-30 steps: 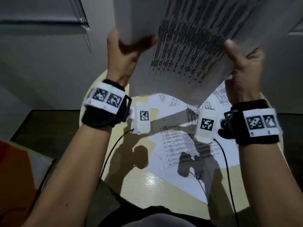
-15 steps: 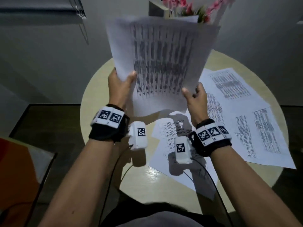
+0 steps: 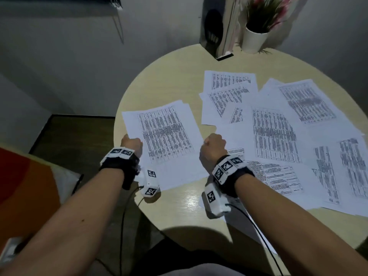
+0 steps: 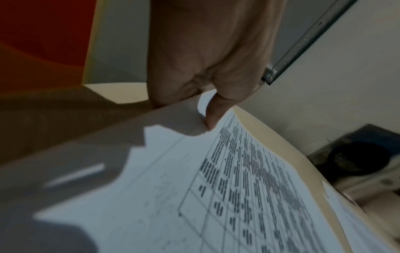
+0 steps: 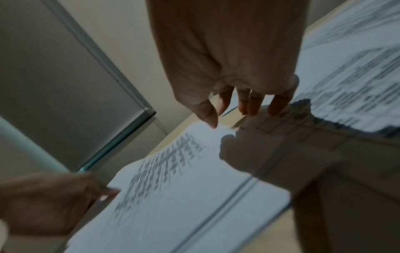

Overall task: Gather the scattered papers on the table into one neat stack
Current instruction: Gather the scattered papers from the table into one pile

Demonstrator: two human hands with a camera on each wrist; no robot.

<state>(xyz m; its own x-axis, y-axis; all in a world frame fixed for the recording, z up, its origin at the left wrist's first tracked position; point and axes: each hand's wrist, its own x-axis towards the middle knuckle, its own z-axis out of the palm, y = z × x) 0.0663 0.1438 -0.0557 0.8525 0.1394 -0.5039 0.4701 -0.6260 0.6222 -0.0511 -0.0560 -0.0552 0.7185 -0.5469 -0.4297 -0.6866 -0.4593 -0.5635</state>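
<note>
- Two hands work the bench [image 3: 163,80]: the left hand [image 3: 132,143] pinches the left edge of the gathered stack [image 3: 167,136], thumb on top as the left wrist view shows, while the right hand [image 3: 214,144] hovers at the stack's right edge with its fingers [image 5: 244,102] loosely curled and holding nothing.
- The stack lies flat on the near left part of the bench; the loose papers [image 3: 278,132] lie spread and overlapping to its right.
- The step in hand looks like setting the stack down and squaring it, with most of the task left.
- To do it well, keep the left pinch light so the sheets can slide, and use the right hand's flat fingers to nudge the right edge until the corners line up.
- A few sheet edges peek out at the stack's far corner; tapping that side helps.
- Then draw in the nearest loose sheet, the one touching the stack's right side, rather than reaching far.
- The plant pot [image 3: 253,39] and the dark box [image 3: 217,28] at the far edge stand well apart.
</note>
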